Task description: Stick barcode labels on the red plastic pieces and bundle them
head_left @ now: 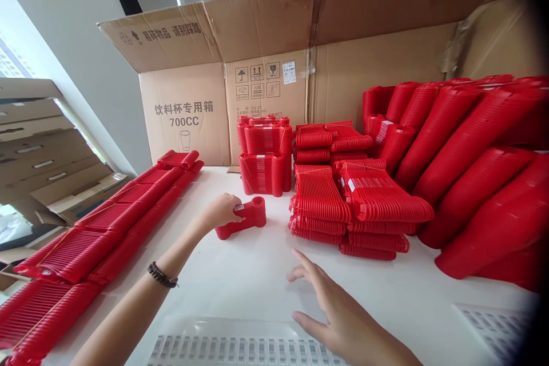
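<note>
The left fingers (232,201) grip a red part (257,217). The right fingers (306,263) are spread apart. Beyond them, brown cardboard (184,91) says "饮料杯专用箱 700CC".

Head view forward, down over table (240,286)

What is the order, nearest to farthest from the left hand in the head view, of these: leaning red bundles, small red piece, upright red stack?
1. Small red piece: under the left hand's fingers.
2. Upright red stack: just behind the piece, towards the cardboard.
3. Leaning red bundles: at the far right.
</note>
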The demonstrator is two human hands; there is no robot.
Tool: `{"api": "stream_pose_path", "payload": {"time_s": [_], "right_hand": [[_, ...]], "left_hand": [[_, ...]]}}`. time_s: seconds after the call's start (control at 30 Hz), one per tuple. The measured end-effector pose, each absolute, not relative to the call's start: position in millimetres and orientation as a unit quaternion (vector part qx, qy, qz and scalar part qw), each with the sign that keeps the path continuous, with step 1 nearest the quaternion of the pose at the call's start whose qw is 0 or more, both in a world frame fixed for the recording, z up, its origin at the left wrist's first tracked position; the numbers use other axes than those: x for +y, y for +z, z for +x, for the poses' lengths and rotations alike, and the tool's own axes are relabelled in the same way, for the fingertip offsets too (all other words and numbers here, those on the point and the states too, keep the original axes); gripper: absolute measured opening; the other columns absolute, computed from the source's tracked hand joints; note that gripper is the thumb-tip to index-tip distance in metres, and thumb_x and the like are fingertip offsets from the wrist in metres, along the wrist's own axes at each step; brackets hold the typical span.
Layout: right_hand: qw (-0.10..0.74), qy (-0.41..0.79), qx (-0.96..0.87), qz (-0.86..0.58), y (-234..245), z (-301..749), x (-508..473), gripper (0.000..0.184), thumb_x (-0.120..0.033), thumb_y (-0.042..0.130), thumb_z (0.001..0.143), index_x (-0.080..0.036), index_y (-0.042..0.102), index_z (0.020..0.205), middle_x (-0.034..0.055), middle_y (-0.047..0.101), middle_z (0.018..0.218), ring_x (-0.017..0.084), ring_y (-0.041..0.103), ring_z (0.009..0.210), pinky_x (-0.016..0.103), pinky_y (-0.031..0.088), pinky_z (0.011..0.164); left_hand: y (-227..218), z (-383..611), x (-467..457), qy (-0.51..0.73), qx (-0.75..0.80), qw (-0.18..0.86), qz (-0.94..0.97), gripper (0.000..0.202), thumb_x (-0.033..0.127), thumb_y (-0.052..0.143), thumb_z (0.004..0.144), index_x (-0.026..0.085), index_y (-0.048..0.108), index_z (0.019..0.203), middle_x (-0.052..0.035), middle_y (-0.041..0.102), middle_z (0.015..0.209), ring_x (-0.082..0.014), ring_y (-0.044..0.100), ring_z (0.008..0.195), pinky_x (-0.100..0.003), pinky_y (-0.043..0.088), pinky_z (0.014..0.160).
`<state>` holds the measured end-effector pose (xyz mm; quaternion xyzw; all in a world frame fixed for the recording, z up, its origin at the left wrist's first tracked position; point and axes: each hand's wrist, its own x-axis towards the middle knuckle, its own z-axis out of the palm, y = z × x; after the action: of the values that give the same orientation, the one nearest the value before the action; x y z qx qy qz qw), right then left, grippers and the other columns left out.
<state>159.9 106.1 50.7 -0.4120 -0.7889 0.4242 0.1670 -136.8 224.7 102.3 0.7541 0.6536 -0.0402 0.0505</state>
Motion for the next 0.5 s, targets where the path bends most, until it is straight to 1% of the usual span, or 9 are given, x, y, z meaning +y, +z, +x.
{"api": "stream_pose_path", "payload": {"time_s": [0.13, 0.3, 0.4, 0.5], "right_hand": [[0.159, 0.421, -0.788, -0.421, 54, 160, 105, 0.085, -0.033, 0.056, 0.085, -0.029, 0.012, 0.157, 0.0081, 0.052, 0.135, 0.024, 0.054, 0.119, 0.041, 0.044, 0.103], [0.145, 0.417, -0.788, -0.430, 55, 159, 103, 0.084, -0.035, 0.056, 0.085, -0.028, 0.013, 0.157, 0.0075, 0.051, 0.137, 0.025, 0.053, 0.119, 0.041, 0.045, 0.102], [0.144, 0.418, -0.788, -0.429, 55, 158, 103, 0.083, -0.035, 0.056, 0.085, -0.029, 0.014, 0.157, 0.0078, 0.051, 0.138, 0.025, 0.054, 0.118, 0.041, 0.046, 0.101], [0.144, 0.418, -0.788, -0.428, 53, 159, 104, 0.083, -0.035, 0.055, 0.086, -0.028, 0.014, 0.157, 0.0088, 0.051, 0.138, 0.025, 0.054, 0.118, 0.042, 0.046, 0.101]], "left_hand": [[107, -135, 221, -0.053, 0.658, 0.058, 0.749, 0.015, 0.024, 0.058, 0.070, 0.021, 0.048, 0.059, -0.0044, 0.060, 0.066, -0.0207, 0.056, 0.068, -0.030, 0.029, 0.053], [103, -135, 222, -0.062, 0.656, 0.061, 0.749, 0.011, 0.025, 0.059, 0.071, 0.020, 0.052, 0.064, -0.0054, 0.064, 0.075, -0.0211, 0.059, 0.073, -0.028, 0.032, 0.053], [99, -135, 225, -0.071, 0.657, 0.058, 0.748, 0.008, 0.028, 0.061, 0.071, 0.020, 0.058, 0.071, -0.0061, 0.067, 0.080, -0.0224, 0.062, 0.077, -0.028, 0.034, 0.054], [96, -133, 228, -0.085, 0.662, 0.050, 0.743, 0.016, 0.031, 0.064, 0.069, 0.020, 0.063, 0.081, -0.0069, 0.069, 0.084, -0.0245, 0.063, 0.080, -0.028, 0.038, 0.058]]}}
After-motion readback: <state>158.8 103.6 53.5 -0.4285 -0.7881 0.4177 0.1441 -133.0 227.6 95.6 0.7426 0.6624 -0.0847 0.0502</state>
